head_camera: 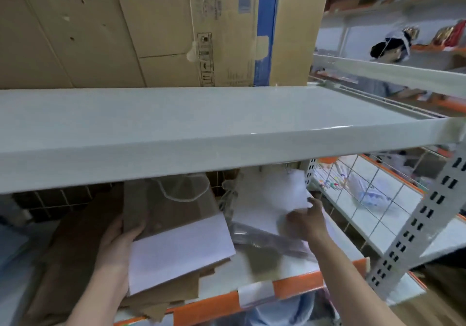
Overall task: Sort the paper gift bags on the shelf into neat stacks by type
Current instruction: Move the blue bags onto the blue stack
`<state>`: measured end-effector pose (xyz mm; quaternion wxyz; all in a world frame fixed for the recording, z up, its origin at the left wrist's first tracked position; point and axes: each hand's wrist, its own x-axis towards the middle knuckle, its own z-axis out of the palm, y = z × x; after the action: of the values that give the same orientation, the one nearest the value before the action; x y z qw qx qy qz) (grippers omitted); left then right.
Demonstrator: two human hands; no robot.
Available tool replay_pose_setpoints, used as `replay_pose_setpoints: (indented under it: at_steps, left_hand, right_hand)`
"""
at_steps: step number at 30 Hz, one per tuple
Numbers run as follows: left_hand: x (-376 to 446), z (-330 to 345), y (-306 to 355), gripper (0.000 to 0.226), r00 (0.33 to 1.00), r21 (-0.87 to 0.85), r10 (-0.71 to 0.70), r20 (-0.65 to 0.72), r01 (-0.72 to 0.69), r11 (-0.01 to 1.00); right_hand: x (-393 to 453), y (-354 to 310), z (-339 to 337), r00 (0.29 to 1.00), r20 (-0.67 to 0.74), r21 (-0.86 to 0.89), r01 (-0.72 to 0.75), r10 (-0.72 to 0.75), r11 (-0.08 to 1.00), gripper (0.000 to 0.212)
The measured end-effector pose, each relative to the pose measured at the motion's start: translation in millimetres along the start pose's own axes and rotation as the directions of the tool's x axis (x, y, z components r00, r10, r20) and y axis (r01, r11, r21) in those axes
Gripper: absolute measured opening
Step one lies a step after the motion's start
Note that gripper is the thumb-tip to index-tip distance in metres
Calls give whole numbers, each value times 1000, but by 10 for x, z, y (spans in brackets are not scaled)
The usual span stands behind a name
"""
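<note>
Upper shelf board (176, 123) is blocking most of the view; the flattened cardboard box (176, 35) standing on it isn't part of the job. All the work is sitting on the lower shelf (297, 286), the one with the orange front lip.

Brown paper bags (83, 245) are lying flat outboard of the left fingers, long axis running front-to-back, probably the brown stack already forming.

Left hand (118, 245) is gripping a mixed bundle: white bag (181, 250) on top, brown bag (176, 204) under it and beyond the fingertips, rope handle pointing to the back of the shelf. Fingers are curling over the near-left edge, likely holding the bundle steady so a single type can be pulled off.

Right hand (305, 222) is blurred; thumb and fingers are spread, and whether they are pinching the white bags (272, 199) just past the fingertips cannot be told. That pile is leaning up, top edge pointing to the back wall.

Clear plastic wrap (267, 240) is lying crumpled between the hands.
</note>
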<state>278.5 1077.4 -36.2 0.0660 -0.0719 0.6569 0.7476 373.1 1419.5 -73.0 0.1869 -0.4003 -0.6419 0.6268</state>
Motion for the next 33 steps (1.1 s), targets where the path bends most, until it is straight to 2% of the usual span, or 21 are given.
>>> replay_pose_setpoints:
  at_steps: [1,2,3,5,8,9,13,15,17,18,20,21,23,25,26,28,30,31,33]
  left_hand:
    - [-62,94,12,37,1000,-7,-1,0,1,1000]
    - [-103,181,12,39,1000,-10,-2,-2,2,1000]
    - [-139,268,18,39,1000,-16,-5,6,5,1000]
    - [-178,433,16,34,999,-31,-12,42,13,999]
    - [-161,690,6,35,993,0,25,118,-25,1000]
    - [-150,800,14,36,989,15,33,144,-36,999]
    - [-105,1300,75,33,956,47,58,286,-74,996]
    - [-59,1528,58,35,942,86,34,333,-66,994]
    - [0,1722,14,42,944,153,53,326,-108,982]
    - [26,1805,-14,48,954,208,78,289,-142,968]
    - [111,1905,-123,60,969,334,131,209,-197,922]
    - [150,1920,-188,64,969,399,168,183,-229,888]
    - [225,1925,-361,57,934,563,296,200,-356,746]
    - [249,1918,-502,35,871,786,392,297,-456,418]
    - [243,1902,-534,27,856,846,382,349,-463,264]
    - [214,1854,-557,29,843,862,291,453,-497,99]
    - [239,1816,-623,37,819,820,232,524,-559,121]
    - [238,1803,-651,37,807,802,237,541,-580,144]
    - [211,1806,-706,32,783,791,277,557,-602,111]
  right_hand:
    - [93,47,17,999,-5,-254,42,-44,966,46]
    - [155,88,26,990,-10,-478,120,-142,870,56]
    - [178,118,22,984,29,-580,158,-174,799,60]
    - [224,170,-7,972,102,-666,224,-211,711,55]
    - [278,208,-107,954,192,-806,287,-231,518,46]
    - [315,219,-146,952,217,-811,300,-218,502,45]
    - [468,265,-265,917,339,-747,398,-210,533,36]
    - [488,273,-346,921,329,-626,377,-207,683,34]
    - [455,266,-417,937,309,-429,289,-162,856,40]
    - [445,263,-432,943,297,-350,253,-149,902,46]
    - [417,259,-438,928,331,-261,264,-171,929,44]
    - [385,268,-416,914,341,-273,320,-220,907,42]
    - [264,269,-354,882,356,-317,425,-309,848,67]
    - [187,269,-285,857,399,-435,489,-325,756,90]
    - [162,267,-257,856,424,-530,499,-295,686,94]
    - [157,280,-222,857,441,-676,513,-268,529,87]
    - [200,304,-207,862,426,-734,507,-277,451,79]
    - [210,303,-205,866,421,-756,499,-268,424,77]
    - [231,300,-202,879,404,-784,475,-251,399,73]
